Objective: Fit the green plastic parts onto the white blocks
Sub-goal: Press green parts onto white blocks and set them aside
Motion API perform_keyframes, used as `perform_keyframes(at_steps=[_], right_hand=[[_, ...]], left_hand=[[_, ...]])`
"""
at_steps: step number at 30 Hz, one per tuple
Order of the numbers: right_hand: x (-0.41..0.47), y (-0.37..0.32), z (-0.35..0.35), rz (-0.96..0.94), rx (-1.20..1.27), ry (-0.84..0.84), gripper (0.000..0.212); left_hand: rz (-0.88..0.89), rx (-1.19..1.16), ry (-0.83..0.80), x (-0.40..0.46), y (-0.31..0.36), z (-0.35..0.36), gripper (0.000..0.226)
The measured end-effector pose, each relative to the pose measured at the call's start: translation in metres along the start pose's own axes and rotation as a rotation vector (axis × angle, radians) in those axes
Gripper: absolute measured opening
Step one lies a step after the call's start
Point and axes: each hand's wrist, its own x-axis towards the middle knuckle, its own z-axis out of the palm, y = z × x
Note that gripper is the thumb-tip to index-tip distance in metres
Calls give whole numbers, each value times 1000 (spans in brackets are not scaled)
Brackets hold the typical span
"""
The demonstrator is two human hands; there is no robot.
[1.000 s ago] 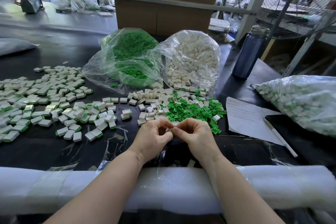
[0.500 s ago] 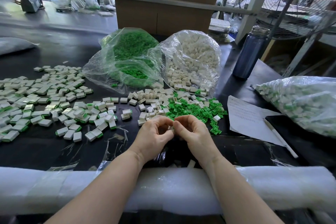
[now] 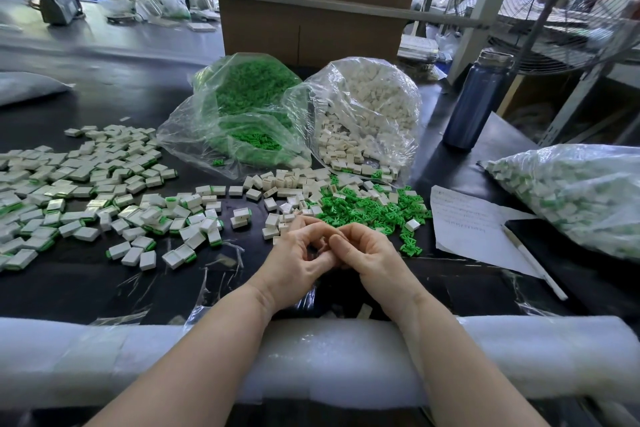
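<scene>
Left hand (image 3: 298,255) and right hand (image 3: 367,253) together, fingers curled, fingertips touching; held piece hidden, grip unclear. Green parts (image 3: 367,208) and white blocks (image 3: 277,184) loose just beyond, on table (image 3: 86,284).

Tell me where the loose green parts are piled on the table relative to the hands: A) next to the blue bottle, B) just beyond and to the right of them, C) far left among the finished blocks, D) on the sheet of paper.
B: the loose green parts lie on the black table just past the right hand and left hand, left of the paper.
</scene>
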Motion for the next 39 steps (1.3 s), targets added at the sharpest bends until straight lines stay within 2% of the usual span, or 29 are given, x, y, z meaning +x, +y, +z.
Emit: perform_keyframes(at_steps=[6, 11, 22, 33, 39], right_hand=[[0, -2, 1, -45, 14, -13, 13], [-1, -3, 1, -47, 88, -7, 15], [-2, -5, 1, -14, 139, 21, 19], [-2, -5, 3, -2, 86, 55, 16], [-2, -6, 3, -80, -44, 183, 9]], left_hand=[[1, 36, -16, -1, 2, 1, 24], [9, 68, -26, -1, 3, 2, 17], [27, 122, -24, -1, 1, 5, 19], [40, 116, 5, -1, 1, 4, 19], [9, 86, 99, 0, -2, 3, 4]])
